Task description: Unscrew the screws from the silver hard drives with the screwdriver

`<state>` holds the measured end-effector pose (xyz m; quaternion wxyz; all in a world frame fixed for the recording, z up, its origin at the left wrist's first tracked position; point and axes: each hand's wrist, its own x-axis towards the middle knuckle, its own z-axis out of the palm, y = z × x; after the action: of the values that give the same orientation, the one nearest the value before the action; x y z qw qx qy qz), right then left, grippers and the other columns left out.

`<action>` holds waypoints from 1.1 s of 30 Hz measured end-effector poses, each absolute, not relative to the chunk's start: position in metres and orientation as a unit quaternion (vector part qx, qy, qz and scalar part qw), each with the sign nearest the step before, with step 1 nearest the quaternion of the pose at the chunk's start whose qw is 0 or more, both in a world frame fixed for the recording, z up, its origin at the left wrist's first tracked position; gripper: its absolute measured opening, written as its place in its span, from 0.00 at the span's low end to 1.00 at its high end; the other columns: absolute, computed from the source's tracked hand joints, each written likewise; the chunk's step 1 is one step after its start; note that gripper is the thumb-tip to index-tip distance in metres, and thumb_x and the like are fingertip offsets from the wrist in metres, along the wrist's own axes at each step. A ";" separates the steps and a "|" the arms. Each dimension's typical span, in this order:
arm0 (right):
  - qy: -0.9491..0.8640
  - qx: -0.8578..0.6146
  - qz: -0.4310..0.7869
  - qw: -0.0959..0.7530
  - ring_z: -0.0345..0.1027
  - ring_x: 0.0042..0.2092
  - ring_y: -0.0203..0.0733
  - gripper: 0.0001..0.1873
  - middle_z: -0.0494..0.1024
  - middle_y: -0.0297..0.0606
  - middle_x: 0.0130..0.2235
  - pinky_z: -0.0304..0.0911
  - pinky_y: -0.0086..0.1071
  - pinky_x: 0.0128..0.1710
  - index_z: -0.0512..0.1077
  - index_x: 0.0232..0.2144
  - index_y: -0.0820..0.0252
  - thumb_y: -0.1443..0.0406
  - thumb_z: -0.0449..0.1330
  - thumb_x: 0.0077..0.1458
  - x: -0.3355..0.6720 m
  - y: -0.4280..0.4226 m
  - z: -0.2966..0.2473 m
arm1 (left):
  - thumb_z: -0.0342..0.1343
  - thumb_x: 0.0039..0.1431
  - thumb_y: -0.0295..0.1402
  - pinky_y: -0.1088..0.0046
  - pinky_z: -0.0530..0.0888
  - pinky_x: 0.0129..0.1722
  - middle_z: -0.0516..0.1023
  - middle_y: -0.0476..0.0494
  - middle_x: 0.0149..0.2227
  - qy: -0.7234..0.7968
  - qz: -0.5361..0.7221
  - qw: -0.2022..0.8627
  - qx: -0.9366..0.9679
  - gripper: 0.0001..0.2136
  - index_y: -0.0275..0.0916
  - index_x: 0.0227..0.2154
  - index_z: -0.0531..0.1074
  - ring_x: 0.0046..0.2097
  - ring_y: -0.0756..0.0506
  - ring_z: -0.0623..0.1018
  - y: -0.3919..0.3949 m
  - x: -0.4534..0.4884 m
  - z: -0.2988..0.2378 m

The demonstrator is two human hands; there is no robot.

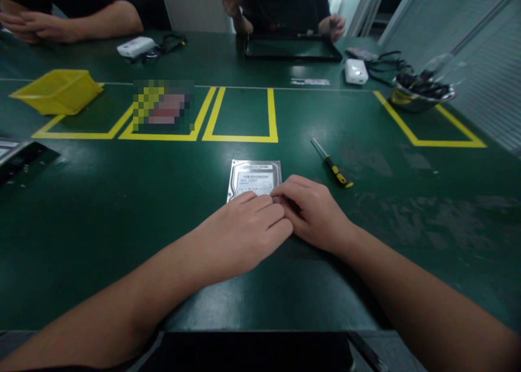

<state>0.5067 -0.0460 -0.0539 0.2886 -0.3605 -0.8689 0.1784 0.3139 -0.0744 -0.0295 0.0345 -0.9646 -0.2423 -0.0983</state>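
Note:
A silver hard drive (255, 178) with a white label lies on the green table in front of me, its near edge covered by my hands. My left hand (254, 225) is closed over that near edge, its fingers curled and the fingertips hidden. At the near right corner of the drive, my right hand (313, 212) has its thumb and fingers drawn together, close against the left fingers. Whether anything small sits between the fingertips cannot be seen. To the right of my hands lies a screwdriver (334, 168) with a black and yellow handle.
A yellow bin (61, 93), a blurred-out patch (165, 106) and a bowl of cables (421, 93) stand by yellow tape outlines (240, 139). White adapters (356, 71) lie farther back. Two people sit opposite, one at a black frame (293, 57). A dark panel (26, 158) lies left.

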 end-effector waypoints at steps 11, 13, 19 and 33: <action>-0.870 -0.357 0.175 0.293 0.66 0.36 0.36 0.10 0.73 0.39 0.34 0.59 0.31 0.36 0.75 0.38 0.67 0.70 0.53 0.60 0.507 -0.047 -0.053 | 0.52 0.65 0.28 0.62 0.68 0.40 0.75 0.45 0.39 -0.238 -0.102 0.039 -0.965 0.04 0.38 0.39 0.72 0.41 0.42 0.72 -0.073 0.313 -0.031; -0.869 -0.358 0.173 0.294 0.66 0.36 0.36 0.10 0.73 0.39 0.34 0.59 0.30 0.36 0.75 0.38 0.67 0.70 0.54 0.61 0.507 -0.046 -0.053 | 0.53 0.65 0.27 0.62 0.68 0.40 0.75 0.44 0.39 -0.237 -0.101 0.041 -0.965 0.04 0.38 0.39 0.72 0.41 0.42 0.72 -0.073 0.313 -0.031; -0.870 -0.357 0.171 0.294 0.66 0.35 0.36 0.10 0.73 0.39 0.34 0.59 0.31 0.36 0.75 0.38 0.67 0.70 0.54 0.60 0.507 -0.044 -0.055 | 0.53 0.65 0.29 0.62 0.68 0.39 0.75 0.45 0.38 -0.235 -0.105 0.048 -0.965 0.03 0.38 0.37 0.71 0.41 0.42 0.72 -0.072 0.314 -0.032; -0.872 -0.358 0.173 0.285 0.65 0.35 0.36 0.10 0.72 0.38 0.33 0.59 0.30 0.35 0.74 0.38 0.66 0.69 0.53 0.60 0.507 -0.047 -0.054 | 0.53 0.65 0.28 0.61 0.69 0.40 0.75 0.44 0.39 -0.237 -0.107 0.047 -0.964 0.03 0.38 0.38 0.71 0.42 0.42 0.72 -0.074 0.313 -0.031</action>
<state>0.5070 -0.0466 -0.0536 0.2852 -0.3582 -0.8721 0.1727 0.3132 -0.0737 -0.0312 0.0468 -0.9644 -0.2370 -0.1072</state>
